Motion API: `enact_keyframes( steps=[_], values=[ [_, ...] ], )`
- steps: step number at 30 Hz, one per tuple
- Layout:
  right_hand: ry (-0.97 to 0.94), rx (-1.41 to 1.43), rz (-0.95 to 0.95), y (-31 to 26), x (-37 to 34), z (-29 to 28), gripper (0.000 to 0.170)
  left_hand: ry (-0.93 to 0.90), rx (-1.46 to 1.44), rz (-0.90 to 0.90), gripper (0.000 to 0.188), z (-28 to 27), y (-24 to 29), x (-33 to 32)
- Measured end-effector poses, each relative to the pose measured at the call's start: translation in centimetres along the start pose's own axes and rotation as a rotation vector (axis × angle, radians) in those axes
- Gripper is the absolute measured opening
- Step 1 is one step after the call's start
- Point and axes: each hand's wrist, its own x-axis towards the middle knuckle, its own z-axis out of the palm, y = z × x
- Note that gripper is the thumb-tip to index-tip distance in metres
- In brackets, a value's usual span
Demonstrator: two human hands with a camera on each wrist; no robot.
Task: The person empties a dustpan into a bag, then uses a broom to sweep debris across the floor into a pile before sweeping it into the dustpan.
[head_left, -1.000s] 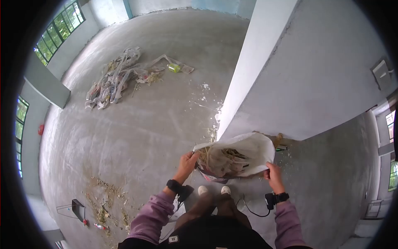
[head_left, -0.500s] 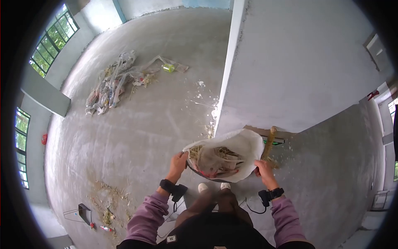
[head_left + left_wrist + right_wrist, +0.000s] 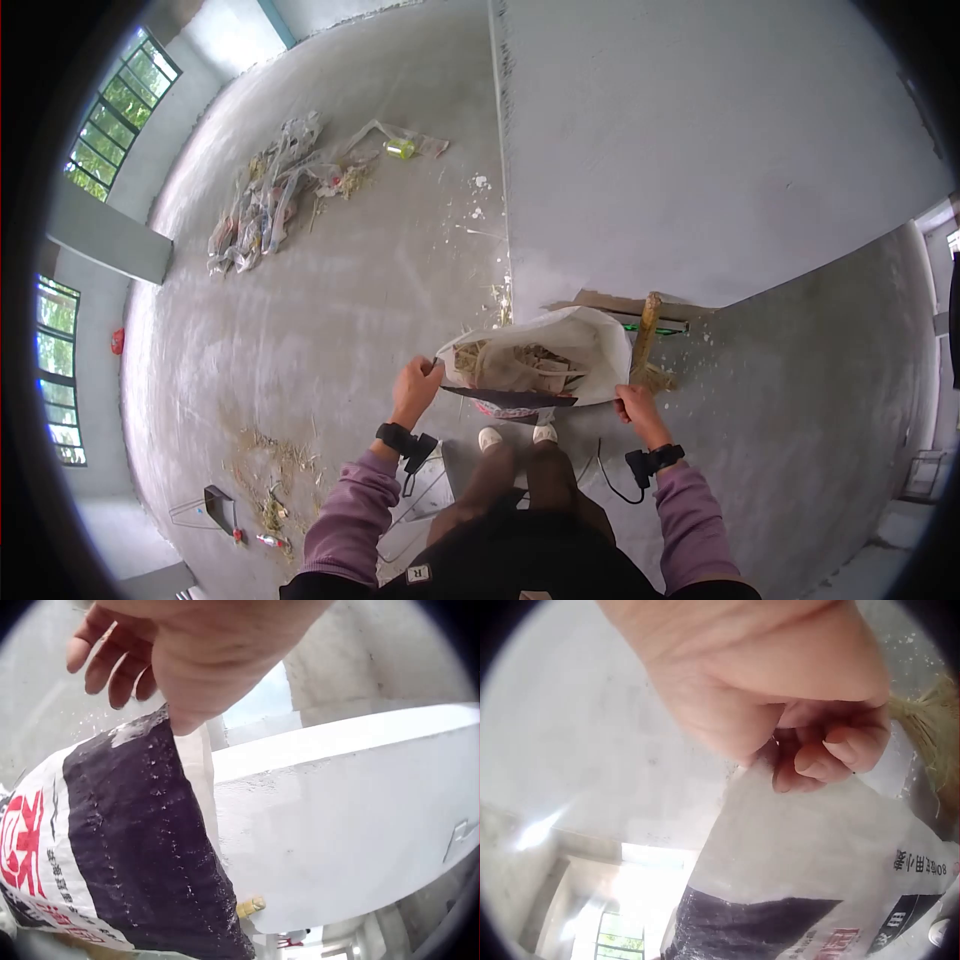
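Sack [image 3: 606, 350] lay before shoes [image 3: 545, 433], near pillar [image 3: 700, 150], mouth stretched between hands. Left hand [image 3: 413, 392] pinched dark corner, other fingers loose; right hand [image 3: 641, 413], fingers curled, gripped opposite rim. Debris [image 3: 535, 368] inside: head view only. Clear lettering [image 3: 26, 847]: wrist views only.

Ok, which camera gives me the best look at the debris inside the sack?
The head view: it looks down into the open mouth of the sack, so the straw-like debris shows plainly. The left wrist and right wrist views show mainly the sack's printed outside; the debris inside stays hidden in both.
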Motion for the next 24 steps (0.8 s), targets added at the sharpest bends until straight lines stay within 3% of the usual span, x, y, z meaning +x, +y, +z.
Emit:
enact_keyframes(
  steps=[3, 6, 9, 12, 15, 19, 24],
  values=[
    [-0.013, 0.02, 0.039, -0.5, 0.0, 0.2, 0.026, 0.219, 0.078, 0.258, 0.031, 0.1, 1.7, 1.2],
    [-0.061, 0.057, 0.097, -0.4, 0.2, 0.4, 0.027, 0.263, 0.229, 0.486, 0.043, -0.3, 4.7, 2.4],
    [-0.122, 0.092, 0.112, -0.8, 0.0, 0.7, 0.027, 0.191, 0.324, 0.537, 0.034, 0.7, 5.5, 4.1],
    [-0.133, 0.128, 0.098, -0.6, 0.4, 0.8, 0.024, -0.111, 0.469, 0.288, 0.025, 1.1, 7.2, 5.7],
    [-0.152, 0.131, 0.092, -0.3, 1.2, 0.3, 0.023, -0.074, 0.528, 0.334, 0.027, 2.7, 6.6, 6.3],
    [-0.212, 0.247, -0.043, -1.1, 1.8, -0.7, 0.022, -0.021, 0.222, 0.214, 0.033, 3.4, 5.5, 6.1],
    [-0.163, 0.195, -0.014, -5.3, -0.9, 0.5, 0.024, 0.021, -0.063, 0.081, 0.033, 1.2, 6.4, 4.0]
  ],
)
